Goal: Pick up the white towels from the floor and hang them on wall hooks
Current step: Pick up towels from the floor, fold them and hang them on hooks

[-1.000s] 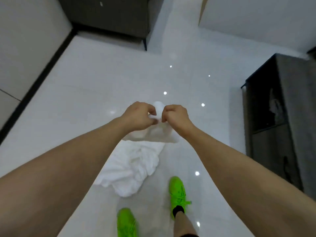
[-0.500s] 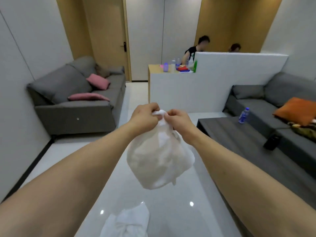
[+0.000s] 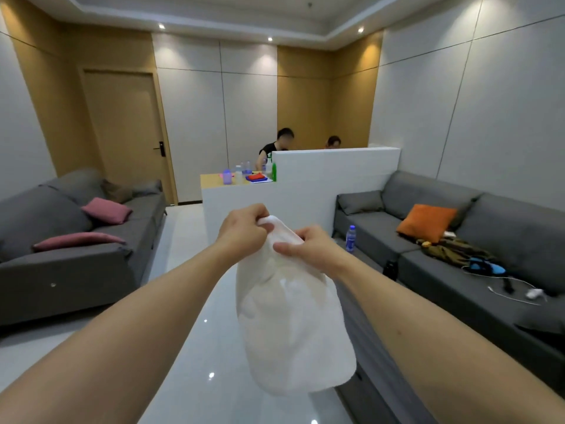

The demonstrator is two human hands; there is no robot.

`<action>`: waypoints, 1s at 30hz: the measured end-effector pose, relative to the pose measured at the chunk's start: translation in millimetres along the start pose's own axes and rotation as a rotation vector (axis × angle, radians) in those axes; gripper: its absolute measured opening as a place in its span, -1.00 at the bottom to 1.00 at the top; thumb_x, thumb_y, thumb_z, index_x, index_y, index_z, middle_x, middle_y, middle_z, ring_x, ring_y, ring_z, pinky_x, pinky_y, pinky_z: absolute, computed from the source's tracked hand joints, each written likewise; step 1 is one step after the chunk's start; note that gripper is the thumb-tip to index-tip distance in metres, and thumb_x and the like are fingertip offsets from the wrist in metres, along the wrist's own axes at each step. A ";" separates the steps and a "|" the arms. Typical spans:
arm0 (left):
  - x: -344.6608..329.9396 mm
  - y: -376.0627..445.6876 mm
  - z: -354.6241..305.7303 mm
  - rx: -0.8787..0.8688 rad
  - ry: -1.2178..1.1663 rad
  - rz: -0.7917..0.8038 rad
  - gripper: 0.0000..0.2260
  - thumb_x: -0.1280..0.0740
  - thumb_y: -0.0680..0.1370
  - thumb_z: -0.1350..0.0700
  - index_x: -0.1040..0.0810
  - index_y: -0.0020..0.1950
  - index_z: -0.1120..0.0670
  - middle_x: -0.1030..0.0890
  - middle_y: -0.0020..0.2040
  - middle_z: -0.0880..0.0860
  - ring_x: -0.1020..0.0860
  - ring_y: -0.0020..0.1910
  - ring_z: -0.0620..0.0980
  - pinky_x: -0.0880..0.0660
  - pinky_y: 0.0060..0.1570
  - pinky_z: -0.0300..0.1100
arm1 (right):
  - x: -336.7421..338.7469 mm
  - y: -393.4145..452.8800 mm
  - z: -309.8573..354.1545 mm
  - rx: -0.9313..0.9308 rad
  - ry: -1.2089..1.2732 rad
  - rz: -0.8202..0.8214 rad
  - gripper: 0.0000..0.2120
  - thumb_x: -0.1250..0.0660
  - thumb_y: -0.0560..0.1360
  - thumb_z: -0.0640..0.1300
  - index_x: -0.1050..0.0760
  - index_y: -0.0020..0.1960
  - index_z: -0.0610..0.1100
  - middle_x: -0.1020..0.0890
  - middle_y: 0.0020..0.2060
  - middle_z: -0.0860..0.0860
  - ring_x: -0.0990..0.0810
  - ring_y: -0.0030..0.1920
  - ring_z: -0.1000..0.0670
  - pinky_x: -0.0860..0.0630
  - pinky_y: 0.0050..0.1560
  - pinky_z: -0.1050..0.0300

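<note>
Holding white towel point(image 3: 293, 325) up mid-room, clear of the floor: left hand point(image 3: 244, 232) and right hand point(image 3: 312, 247) are both pinching its top edge. No hooks visible; keeping both grips tight while searching the walls.

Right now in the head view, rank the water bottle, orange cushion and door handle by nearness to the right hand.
From the right hand:
1. Water bottle, just to its right.
2. Orange cushion, on the right sofa.
3. Door handle, far left wall.

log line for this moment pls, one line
stage: towel lifted, not hung | left hand: pinches top edge of white towel | right hand: pinches same edge | towel: hangs free | hooks: none in view
</note>
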State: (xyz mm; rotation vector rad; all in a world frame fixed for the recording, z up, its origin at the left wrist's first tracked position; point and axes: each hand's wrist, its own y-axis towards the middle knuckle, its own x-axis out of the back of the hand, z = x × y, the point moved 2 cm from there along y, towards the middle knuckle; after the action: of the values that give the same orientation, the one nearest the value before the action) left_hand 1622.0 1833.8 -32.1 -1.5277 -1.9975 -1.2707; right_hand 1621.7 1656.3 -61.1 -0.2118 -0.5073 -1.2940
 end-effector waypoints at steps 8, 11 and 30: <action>-50.5 20.7 -76.2 0.015 -0.045 -0.105 -0.92 -0.25 0.52 0.08 -0.51 -0.13 -0.05 -0.58 -0.16 -0.01 -0.50 -0.13 0.05 -0.39 -0.22 -0.13 | 101.6 -30.7 -88.3 -0.143 -0.430 0.048 -0.83 -0.51 0.34 0.01 -0.62 -0.22 -0.09 -0.63 -0.26 0.06 -0.58 -0.23 0.08 -0.43 -0.29 0.20; -66.0 40.2 -81.7 0.096 -0.079 -0.165 -0.91 -0.22 0.53 0.09 -0.51 -0.09 -0.05 -0.57 -0.14 0.01 -0.50 -0.13 0.06 -0.38 -0.21 -0.12 | 127.5 -32.2 -126.1 -0.236 -0.522 0.104 -0.83 -0.47 0.37 0.03 -0.61 -0.08 0.01 -0.64 -0.14 0.08 -0.60 -0.13 0.09 -0.53 -0.16 0.19; -244.4 241.3 -112.8 -0.035 -0.374 0.475 -0.91 -0.38 0.41 0.10 -0.62 -0.11 -0.03 -0.63 -0.13 -0.01 -0.59 -0.09 -0.02 -0.49 -0.21 -0.19 | 281.3 149.4 -137.8 -0.220 -0.444 -0.214 -0.81 -0.44 0.43 -0.07 -0.64 -0.15 -0.22 -0.59 -0.31 -0.04 -0.57 -0.23 -0.01 -0.48 -0.23 0.06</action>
State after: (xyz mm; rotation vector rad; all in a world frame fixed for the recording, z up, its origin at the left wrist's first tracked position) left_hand 1900.8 1603.7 -32.8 -2.2182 -1.6502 -0.8790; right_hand 1848.7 1395.7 -29.3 -0.6528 -0.7798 -1.5194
